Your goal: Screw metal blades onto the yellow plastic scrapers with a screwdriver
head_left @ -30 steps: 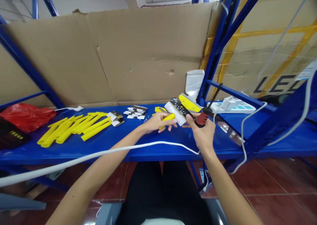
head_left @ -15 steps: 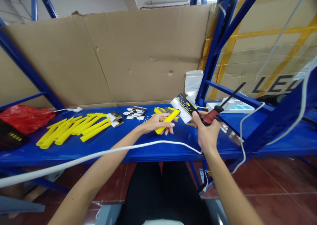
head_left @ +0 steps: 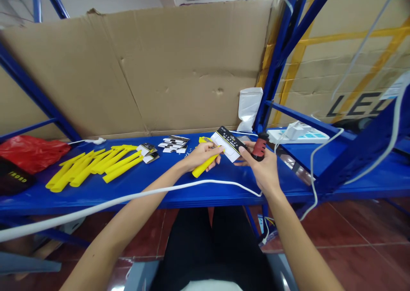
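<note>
My left hand (head_left: 202, 156) is closed around a yellow tube (head_left: 205, 166), with its thumb along the upper end. Fingers of my right hand (head_left: 263, 165) pinch a black-and-white printed card (head_left: 229, 144), while the red handle of a screwdriver (head_left: 260, 146) rests in the same hand, shaft pointing up. The card's lower left edge meets the tube's upper end by my left thumb; whether it goes inside I cannot tell. Behind my left hand lies another yellow piece (head_left: 204, 140), mostly hidden.
Several yellow tubes (head_left: 96, 163) lie on the blue shelf (head_left: 173, 188) at left, some with cards. A stack of cards (head_left: 174, 144) and tiny scraps sit mid-shelf. A white cable (head_left: 134, 197) crosses in front. A power strip (head_left: 301, 135) lies behind the blue rack post at right.
My right hand has brought the card left and down to the yellow tube. The screwdriver has swung from leaning right to nearly upright. The tube has shifted slightly left.
</note>
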